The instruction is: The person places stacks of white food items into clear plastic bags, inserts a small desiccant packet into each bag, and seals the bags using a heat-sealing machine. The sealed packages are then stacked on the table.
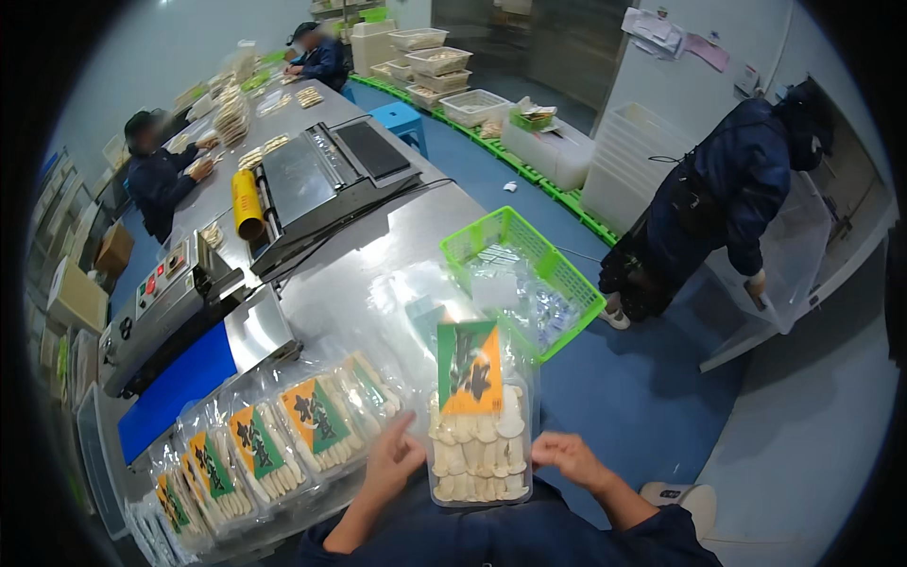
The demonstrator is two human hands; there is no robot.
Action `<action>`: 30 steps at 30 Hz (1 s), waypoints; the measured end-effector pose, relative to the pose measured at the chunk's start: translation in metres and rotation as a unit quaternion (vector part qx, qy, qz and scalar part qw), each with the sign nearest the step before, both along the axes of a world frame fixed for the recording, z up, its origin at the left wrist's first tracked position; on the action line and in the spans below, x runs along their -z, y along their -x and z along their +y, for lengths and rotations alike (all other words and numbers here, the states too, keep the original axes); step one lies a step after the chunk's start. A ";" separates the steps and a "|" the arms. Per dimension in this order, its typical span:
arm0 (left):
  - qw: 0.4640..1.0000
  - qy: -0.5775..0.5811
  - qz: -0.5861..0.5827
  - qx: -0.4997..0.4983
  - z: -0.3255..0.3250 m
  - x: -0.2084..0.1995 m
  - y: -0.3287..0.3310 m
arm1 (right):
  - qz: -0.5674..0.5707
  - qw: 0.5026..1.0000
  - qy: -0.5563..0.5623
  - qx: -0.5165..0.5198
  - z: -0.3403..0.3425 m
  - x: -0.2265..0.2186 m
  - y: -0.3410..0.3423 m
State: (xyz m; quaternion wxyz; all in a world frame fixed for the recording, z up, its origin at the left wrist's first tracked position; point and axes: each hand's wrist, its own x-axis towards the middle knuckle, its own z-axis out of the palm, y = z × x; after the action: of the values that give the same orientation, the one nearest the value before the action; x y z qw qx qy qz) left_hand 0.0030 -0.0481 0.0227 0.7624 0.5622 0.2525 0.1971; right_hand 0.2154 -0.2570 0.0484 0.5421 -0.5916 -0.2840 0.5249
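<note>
In front of me is a clear plastic bag [470,364] with a green and orange label. Inside it, a clear tray of pale sliced mushrooms [478,458] lies in neat rows. My right hand [572,460] has its fingers curled in a pinch at the bag's right edge. Beside the left edge is my left hand [390,457], its index finger stretched upward and apart from the thumb; I see no grip on the bag. Several similar mushroom packs [255,449] lean in a row on the steel table [350,274] to my left.
A green basket [510,227] holding small clear packets sits at the table's right edge. Sealing machines [156,302] and a yellow roll [248,203] occupy the left side. One person [727,180] bends over a clear bin at right; two others work farther along the table.
</note>
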 end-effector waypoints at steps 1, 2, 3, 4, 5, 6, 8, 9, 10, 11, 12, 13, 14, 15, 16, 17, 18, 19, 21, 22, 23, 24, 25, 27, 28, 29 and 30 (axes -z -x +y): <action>0.996 -0.006 0.078 0.034 -0.007 0.001 0.011 | 0.041 0.999 0.017 -0.022 -0.007 -0.005 0.006; 0.986 -0.013 0.153 0.069 -0.015 -0.002 0.022 | 0.029 0.997 0.050 -0.058 -0.019 -0.001 0.012; 0.978 -0.044 0.159 0.125 -0.019 0.003 0.035 | 0.015 0.992 0.084 -0.090 -0.030 0.003 0.016; 0.972 -0.010 0.164 0.170 -0.022 0.006 0.046 | 0.013 0.992 0.061 -0.105 -0.033 0.008 0.018; 0.972 -0.061 0.172 0.151 -0.022 0.015 0.049 | 0.013 0.992 0.042 -0.119 -0.037 0.014 0.021; 0.968 -0.113 0.180 0.132 -0.021 0.027 0.049 | 0.014 0.991 0.023 -0.132 -0.039 0.020 0.021; 0.978 -0.125 0.154 0.062 -0.020 0.019 0.037 | -0.026 0.993 -0.044 -0.107 -0.011 0.026 0.011; 0.996 0.015 0.079 0.034 -0.016 0.035 0.031 | -0.040 0.995 -0.062 -0.063 0.004 0.036 0.007; 0.997 0.058 0.046 0.010 -0.011 0.035 0.017 | 0.110 0.992 -0.053 0.022 0.027 0.048 0.007; 0.994 0.109 0.008 -0.002 -0.007 0.032 -0.003 | 0.139 0.989 -0.056 0.013 0.040 0.053 -0.005; 0.989 0.140 0.031 -0.029 -0.004 0.035 -0.019 | 0.153 0.984 -0.078 0.035 0.054 0.063 -0.010; 0.983 0.168 0.050 -0.060 0.002 0.040 -0.036 | 0.176 0.981 -0.067 0.045 0.071 0.056 -0.011; 0.975 0.195 0.065 -0.083 0.006 0.046 -0.055 | 0.198 0.977 -0.070 0.040 0.083 0.057 -0.014; 0.973 0.207 0.052 -0.089 0.010 0.056 -0.068 | 0.193 0.979 -0.031 0.050 0.092 0.059 -0.018; 0.969 0.221 0.045 -0.099 0.014 0.070 -0.074 | 0.212 0.974 -0.035 0.072 0.101 0.061 -0.019; 0.964 0.238 0.040 -0.110 0.016 0.079 -0.079 | 0.234 0.967 -0.037 0.093 0.104 0.063 -0.019; 0.967 0.226 0.026 -0.113 0.017 0.085 -0.086 | 0.263 0.954 -0.042 0.138 0.100 0.070 -0.022; 0.972 0.209 0.047 -0.094 0.018 0.090 -0.089 | 0.297 0.938 -0.047 0.174 0.100 0.082 -0.019; 0.977 0.174 0.096 -0.075 0.020 0.098 -0.090 | 0.353 0.901 -0.018 0.252 0.098 0.096 -0.011; 0.974 0.185 0.097 -0.085 0.016 0.107 -0.090 | 0.395 0.878 0.004 0.271 0.093 0.102 -0.004; 0.971 0.197 0.098 -0.098 0.007 0.115 -0.093 | 0.434 0.853 0.029 0.287 0.087 0.106 -0.001; 0.973 0.187 0.105 -0.079 0.002 0.109 -0.096 | 0.467 0.834 0.041 0.292 0.083 0.096 0.007; 0.977 0.174 0.108 -0.064 -0.001 0.106 -0.097 | 0.497 0.817 0.050 0.289 0.084 0.085 0.012; 0.981 0.137 0.132 -0.042 -0.008 0.126 -0.093 | 0.484 0.828 0.026 0.282 0.093 0.087 0.020; 0.983 0.120 0.129 -0.040 -0.011 0.126 -0.091 | 0.484 0.827 0.015 0.287 0.098 0.091 0.019; 0.986 0.101 0.123 -0.039 -0.013 0.125 -0.092 | 0.483 0.818 0.034 0.311 0.108 0.087 0.019; 0.989 0.081 0.118 -0.036 -0.014 0.124 -0.091 | 0.470 0.820 0.027 0.324 0.116 0.088 0.022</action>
State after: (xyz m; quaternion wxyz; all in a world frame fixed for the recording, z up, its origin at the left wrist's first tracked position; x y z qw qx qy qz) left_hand 0.0945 -0.0623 -0.1015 0.7630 0.5080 0.3758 0.1360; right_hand 0.1936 -0.1405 -0.0392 0.7326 -0.3453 0.2280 0.5405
